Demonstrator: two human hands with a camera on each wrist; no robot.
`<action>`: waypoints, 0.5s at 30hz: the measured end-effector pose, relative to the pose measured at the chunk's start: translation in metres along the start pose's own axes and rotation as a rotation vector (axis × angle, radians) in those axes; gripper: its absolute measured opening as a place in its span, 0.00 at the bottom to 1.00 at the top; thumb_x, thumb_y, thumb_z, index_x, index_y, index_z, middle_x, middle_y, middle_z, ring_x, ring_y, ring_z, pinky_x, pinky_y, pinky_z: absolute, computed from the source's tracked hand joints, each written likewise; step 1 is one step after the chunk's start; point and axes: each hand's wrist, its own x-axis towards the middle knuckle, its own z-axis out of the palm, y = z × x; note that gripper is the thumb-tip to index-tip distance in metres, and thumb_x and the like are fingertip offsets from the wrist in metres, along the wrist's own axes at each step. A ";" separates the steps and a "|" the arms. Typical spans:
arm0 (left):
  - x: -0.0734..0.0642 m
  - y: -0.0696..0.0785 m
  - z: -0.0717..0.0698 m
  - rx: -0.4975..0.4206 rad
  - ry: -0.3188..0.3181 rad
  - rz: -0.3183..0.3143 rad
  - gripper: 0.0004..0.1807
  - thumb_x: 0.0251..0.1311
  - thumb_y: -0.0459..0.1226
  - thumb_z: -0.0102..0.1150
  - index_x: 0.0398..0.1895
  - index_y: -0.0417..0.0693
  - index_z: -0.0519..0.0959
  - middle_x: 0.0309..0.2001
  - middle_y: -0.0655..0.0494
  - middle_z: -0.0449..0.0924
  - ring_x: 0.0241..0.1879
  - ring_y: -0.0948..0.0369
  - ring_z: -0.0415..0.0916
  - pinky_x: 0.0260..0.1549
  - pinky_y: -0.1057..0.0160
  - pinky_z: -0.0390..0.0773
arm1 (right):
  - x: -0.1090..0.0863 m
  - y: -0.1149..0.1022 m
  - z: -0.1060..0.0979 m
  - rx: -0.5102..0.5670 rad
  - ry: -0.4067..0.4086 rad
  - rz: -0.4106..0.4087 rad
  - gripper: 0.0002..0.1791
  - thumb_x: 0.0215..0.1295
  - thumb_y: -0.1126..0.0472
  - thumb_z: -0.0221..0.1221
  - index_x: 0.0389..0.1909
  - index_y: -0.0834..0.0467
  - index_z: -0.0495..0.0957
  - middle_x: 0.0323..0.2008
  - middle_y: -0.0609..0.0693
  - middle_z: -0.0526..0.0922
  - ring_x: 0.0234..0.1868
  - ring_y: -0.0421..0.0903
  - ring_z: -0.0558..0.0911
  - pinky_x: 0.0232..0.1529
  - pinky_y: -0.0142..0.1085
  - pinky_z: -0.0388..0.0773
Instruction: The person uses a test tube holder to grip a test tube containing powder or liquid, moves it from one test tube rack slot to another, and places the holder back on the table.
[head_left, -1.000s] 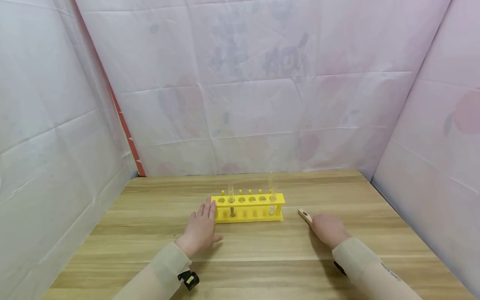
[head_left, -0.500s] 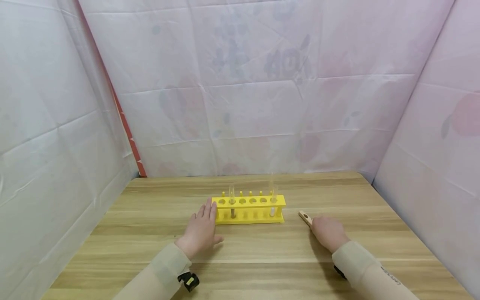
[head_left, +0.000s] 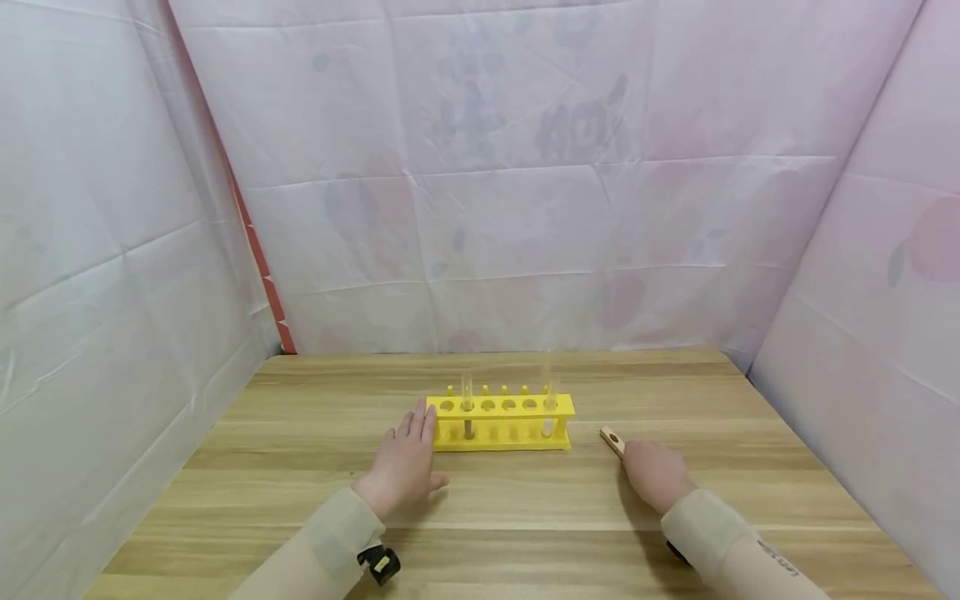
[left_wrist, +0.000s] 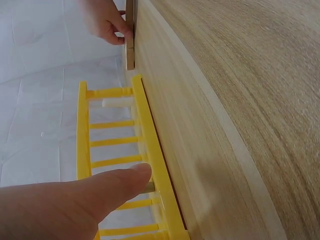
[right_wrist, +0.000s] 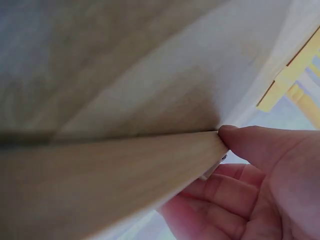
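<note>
A yellow test tube rack (head_left: 498,445) stands on the wooden table, with its row of holes on top. Two glass test tubes stand upright in it. The left one (head_left: 468,392) has dark grey contents near its bottom; the right one (head_left: 551,400) has white contents. My left hand (head_left: 401,467) lies against the rack's left end, fingers straight and thumb spread apart; in the left wrist view the thumb (left_wrist: 115,187) crosses in front of the rack. To the rack's right, my right hand (head_left: 658,475) pinches a wooden test tube clamp (head_left: 612,440), its thumb (right_wrist: 250,145) along one edge.
Pale patterned cloth sheets (head_left: 495,233) hang behind the table (head_left: 525,550) and on both sides. A red strip (head_left: 262,267) runs down the left rear corner. Table surface lies between the rack and the clamp.
</note>
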 end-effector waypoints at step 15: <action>0.001 -0.002 -0.001 -0.007 -0.026 0.009 0.54 0.55 0.60 0.56 0.71 0.32 0.46 0.71 0.34 0.38 0.68 0.41 0.47 0.59 0.43 0.60 | 0.004 0.003 0.000 0.074 -0.035 -0.001 0.15 0.58 0.59 0.61 0.18 0.59 0.69 0.14 0.49 0.67 0.15 0.43 0.67 0.14 0.37 0.69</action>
